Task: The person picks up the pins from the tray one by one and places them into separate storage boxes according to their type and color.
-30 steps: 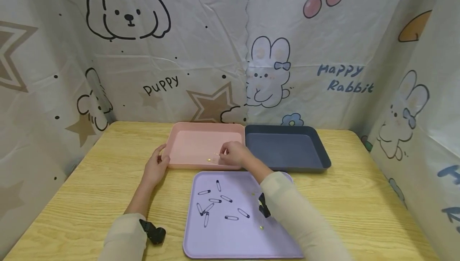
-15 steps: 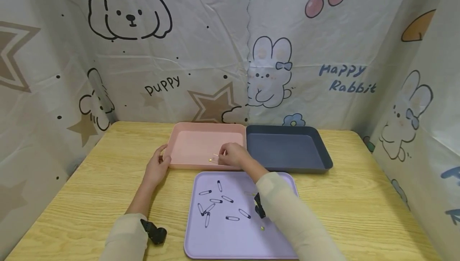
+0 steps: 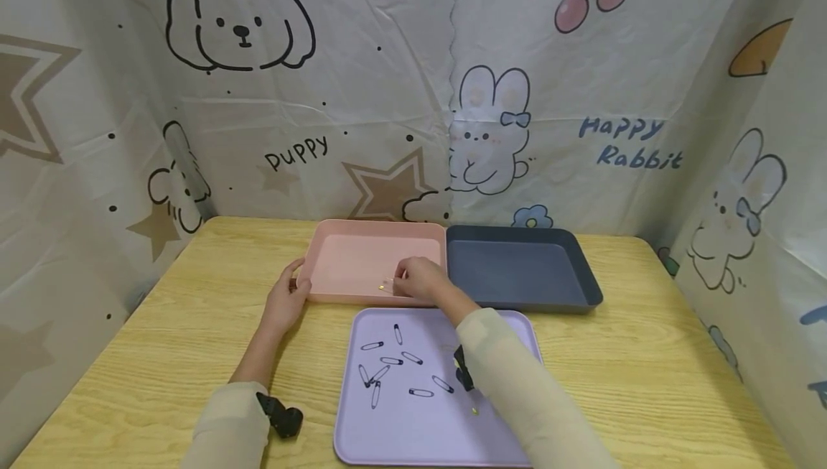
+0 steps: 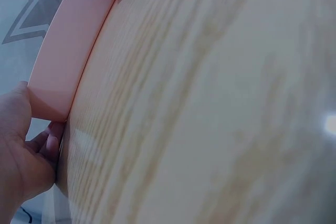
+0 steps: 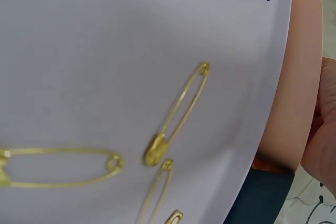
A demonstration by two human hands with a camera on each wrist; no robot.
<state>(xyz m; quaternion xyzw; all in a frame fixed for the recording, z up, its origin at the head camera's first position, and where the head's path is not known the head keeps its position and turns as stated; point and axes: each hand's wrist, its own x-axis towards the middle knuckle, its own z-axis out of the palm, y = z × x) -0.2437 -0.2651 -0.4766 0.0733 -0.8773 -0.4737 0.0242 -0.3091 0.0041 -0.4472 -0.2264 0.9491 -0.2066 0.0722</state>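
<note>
A wooden table (image 3: 194, 325) is enclosed by white cartoon-printed sheets (image 3: 388, 81) on three sides. The pink tray (image 3: 362, 257) is gripped at its near-left corner by the left hand (image 3: 284, 300), fingers curled round the rim. A gold safety pin (image 3: 385, 284) is pinched by the right hand (image 3: 420, 279) just above the pink tray's floor. A dark blue tray (image 3: 523, 268) is set touching the pink one, and black safety pins (image 3: 394, 365) are scattered on the lilac tray (image 3: 413, 433) nearest the person.

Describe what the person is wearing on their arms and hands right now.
Both hands are bare: the left hand and right hand wear no gloves. Each arm has a long, pale cream sleeve, and a small black strapped device sits at each wrist.
</note>
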